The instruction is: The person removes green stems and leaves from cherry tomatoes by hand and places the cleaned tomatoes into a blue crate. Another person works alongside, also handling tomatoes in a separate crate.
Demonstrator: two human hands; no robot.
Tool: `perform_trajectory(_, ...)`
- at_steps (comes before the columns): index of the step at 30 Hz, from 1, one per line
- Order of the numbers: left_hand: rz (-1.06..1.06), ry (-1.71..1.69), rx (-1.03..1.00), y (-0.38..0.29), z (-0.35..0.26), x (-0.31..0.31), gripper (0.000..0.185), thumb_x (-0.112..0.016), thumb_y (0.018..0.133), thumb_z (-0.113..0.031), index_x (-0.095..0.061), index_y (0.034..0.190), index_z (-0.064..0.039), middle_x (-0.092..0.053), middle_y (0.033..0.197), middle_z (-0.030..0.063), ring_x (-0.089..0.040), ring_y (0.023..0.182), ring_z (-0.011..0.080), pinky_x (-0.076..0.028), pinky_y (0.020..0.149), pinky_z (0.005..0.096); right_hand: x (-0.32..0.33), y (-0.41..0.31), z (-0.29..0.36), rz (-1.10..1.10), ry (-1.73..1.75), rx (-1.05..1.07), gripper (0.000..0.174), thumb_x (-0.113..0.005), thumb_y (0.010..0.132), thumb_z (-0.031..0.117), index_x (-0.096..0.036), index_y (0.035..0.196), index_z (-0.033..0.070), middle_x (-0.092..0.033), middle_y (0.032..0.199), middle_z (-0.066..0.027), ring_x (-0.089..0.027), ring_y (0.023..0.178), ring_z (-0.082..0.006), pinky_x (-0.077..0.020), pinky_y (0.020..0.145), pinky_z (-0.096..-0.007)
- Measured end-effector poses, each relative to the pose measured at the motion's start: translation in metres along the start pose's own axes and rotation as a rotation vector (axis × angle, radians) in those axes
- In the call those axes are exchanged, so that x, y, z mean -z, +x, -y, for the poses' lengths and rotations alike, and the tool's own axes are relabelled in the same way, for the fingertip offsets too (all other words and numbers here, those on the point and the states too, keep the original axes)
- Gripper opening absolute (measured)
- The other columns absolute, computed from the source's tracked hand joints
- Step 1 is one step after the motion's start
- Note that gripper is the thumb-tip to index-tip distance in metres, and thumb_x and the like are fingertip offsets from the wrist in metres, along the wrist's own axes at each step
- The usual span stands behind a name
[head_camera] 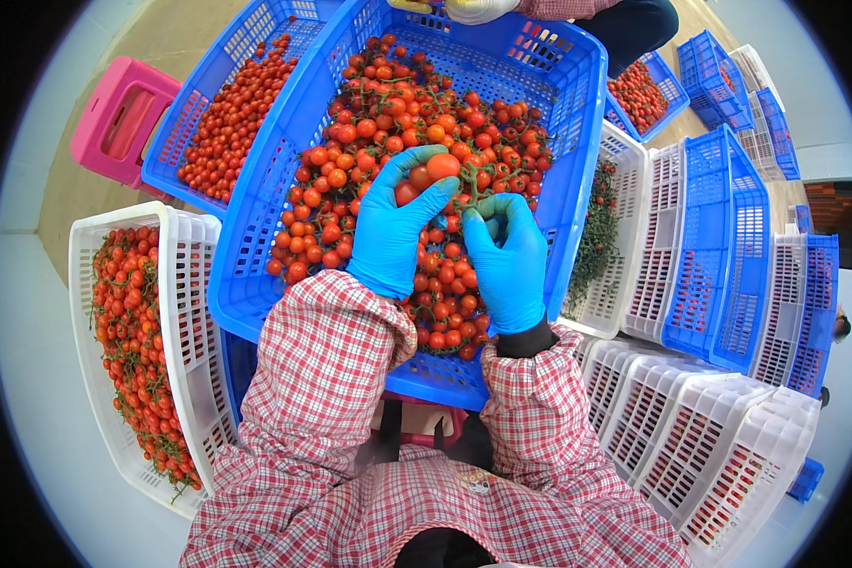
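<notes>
My left hand [389, 238], in a blue glove stained green at the fingers, is curled around a few red cherry tomatoes [442, 167]. Between the fingertips of my right hand [512, 266], gloved alike, is a green tomato stem [477, 186]. The two hands are close together, above a pile of cherry tomatoes [387, 117] on green vines. That pile lies in a large blue plastic crate [426, 380] in front of me. My right fingertips are partly hidden behind the glove.
Loose tomatoes [234, 131] fill another blue crate beside a pink stool [121, 78]. At left stands a white crate [195, 312] of vine tomatoes. Green stems [596, 245] lie in a white crate at right, near stacked crates [710, 241]. Another person's gloved hand [479, 8] is beyond the far rim.
</notes>
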State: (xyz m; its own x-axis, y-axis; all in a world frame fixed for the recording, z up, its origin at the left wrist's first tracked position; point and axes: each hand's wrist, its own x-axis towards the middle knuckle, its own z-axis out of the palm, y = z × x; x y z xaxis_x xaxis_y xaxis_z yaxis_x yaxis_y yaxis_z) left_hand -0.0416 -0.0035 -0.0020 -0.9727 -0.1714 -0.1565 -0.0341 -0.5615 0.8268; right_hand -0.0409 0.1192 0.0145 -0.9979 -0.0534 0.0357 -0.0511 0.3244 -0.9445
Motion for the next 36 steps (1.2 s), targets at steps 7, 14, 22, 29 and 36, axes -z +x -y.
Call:
perform_trajectory(7,-0.09,-0.22,0.131,0.002,0.006,0.009,0.037,-0.059,0.084,-0.012,-0.046,0.119,-0.009,-0.053,0.113,0.0081,-0.056,0.093,0.0154,-0.047,0.059,0.0211,0.012,-0.002,0.004,-0.062,0.42,-0.072,0.007,-0.059,0.081,0.007,-0.054,0.083,0.004,-0.053,0.068,-0.0009,-0.05,0.053,-0.0068,-0.0403,0.047,-0.0213)
perform_trajectory(14,0.073,-0.887,0.432,0.003,0.002,0.015,0.039,-0.055,0.087,-0.027,-0.045,0.12,-0.009,-0.052,0.113,0.0126,-0.056,0.095,0.0219,-0.05,0.06,0.026,0.116,0.034,-0.033,-0.535,0.706,-0.091,0.011,-0.057,0.084,0.013,-0.056,0.091,0.004,-0.053,0.069,-0.0021,-0.052,0.055,-0.0096,-0.0405,0.049,-0.0191)
perform_trajectory(22,0.082,-0.948,0.295,0.004,-0.002,0.004,0.04,-0.053,0.088,-0.033,-0.046,0.119,-0.009,-0.053,0.112,0.0134,-0.053,0.104,0.0252,-0.05,0.082,0.0379,0.067,0.013,-0.004,-0.13,0.514,-0.059,0.013,-0.058,0.082,0.007,-0.057,0.094,0.003,-0.06,0.083,-0.0056,-0.055,0.063,-0.0093,-0.0443,0.055,-0.0216)
perform_trajectory(29,-0.001,-0.708,0.19,-0.005,0.003,-0.013,0.044,-0.049,0.089,-0.035,-0.041,0.12,-0.005,-0.049,0.117,0.0157,-0.049,0.109,0.0286,-0.046,0.089,0.0425,0.007,-0.016,0.01,0.125,-0.039,0.01,0.023,-0.067,0.074,0.006,-0.059,0.096,0.005,-0.053,0.075,-0.0018,-0.049,0.059,-0.0072,-0.0408,0.053,-0.0207)
perform_trajectory(36,0.036,-0.753,0.168,-0.004,0.005,-0.015,0.047,-0.046,0.09,-0.036,-0.038,0.124,-0.004,-0.045,0.124,0.0174,-0.046,0.114,0.0298,-0.041,0.096,0.0428,-0.006,-0.01,0.004,0.045,0.036,0.176,0.018,-0.065,0.076,0.01,-0.06,0.093,0.004,-0.059,0.081,-0.0074,-0.057,0.067,-0.0145,-0.0466,0.061,-0.0253)
